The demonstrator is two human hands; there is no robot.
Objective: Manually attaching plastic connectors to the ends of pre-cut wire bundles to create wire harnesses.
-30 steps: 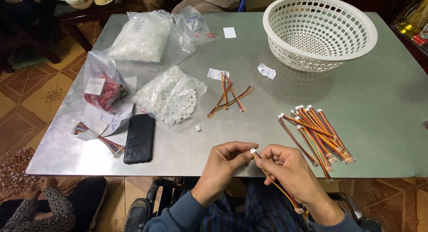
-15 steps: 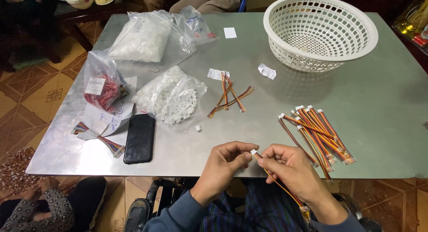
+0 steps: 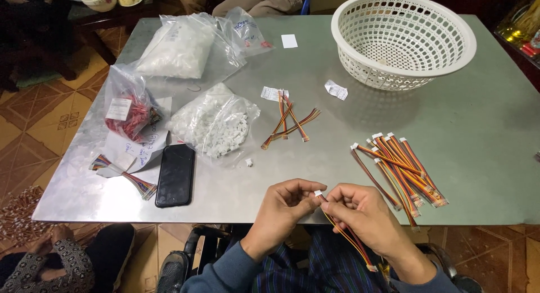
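Risk: connector (image 3: 318,194) slipping from pinch. Left hand (image 3: 284,206) grip closed on white connector; right hand (image 3: 360,214) grip closed on cable (image 3: 346,236), held over near desk (image 3: 484,158) edge. Small part, fingertip hold only; likely lost under desk if dropped

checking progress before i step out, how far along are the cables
Done, it seems: a row of cables lying right of the hands. In hand: left hand and right hand pinch one cable's white end. Probably left: a few loose cables mid-table and an open bag of white plugs.
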